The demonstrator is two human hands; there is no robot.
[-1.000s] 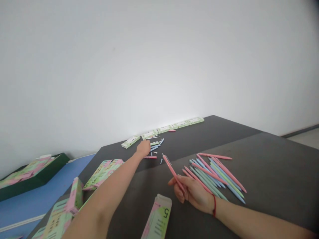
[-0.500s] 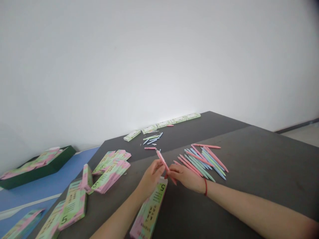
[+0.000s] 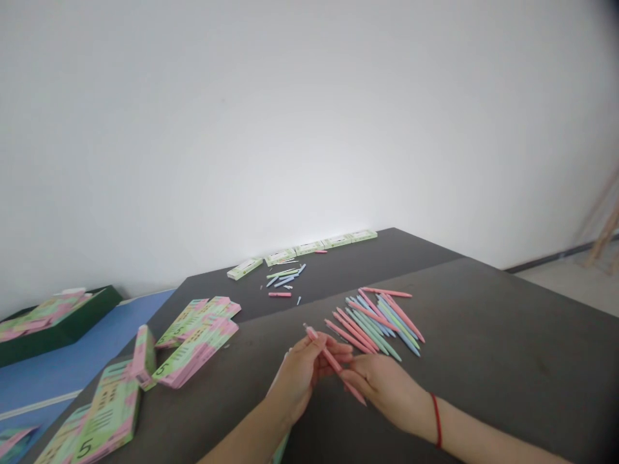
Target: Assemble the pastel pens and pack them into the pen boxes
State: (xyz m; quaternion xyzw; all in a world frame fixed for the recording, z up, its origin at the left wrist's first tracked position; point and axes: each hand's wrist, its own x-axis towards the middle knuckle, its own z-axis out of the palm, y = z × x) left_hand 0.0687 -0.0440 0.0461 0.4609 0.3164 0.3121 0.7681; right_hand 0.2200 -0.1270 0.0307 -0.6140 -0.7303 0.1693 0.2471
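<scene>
Between my two hands a pink pen point(image 3: 330, 358) is held at a slant above the dark table. My left hand point(image 3: 304, 374) grips its upper part, thumb on top and fingers curled beneath. Lower down, my right hand point(image 3: 387, 390), with a red cord at the wrist, pinches the same pen, whose pointed end sticks out past the fingers. Just beyond the hands lies a loose pile of pink, blue and green pens point(image 3: 374, 322). Under my left forearm only a sliver of a box point(image 3: 280, 449) shows.
Pink and green boxes point(image 3: 198, 351) marked 5 lie along the table's left side. Farther back are pale green boxes point(image 3: 309, 247) in a row and several blue and green pen parts point(image 3: 287, 276). A dark green bin point(image 3: 72, 328) holds more boxes on a blue surface point(image 3: 126, 332).
My hands and the pink pen have come lower and nearer, and my left fingers now reach farther around it. The view has shifted right, and the near box is mostly hidden behind my left arm.
</scene>
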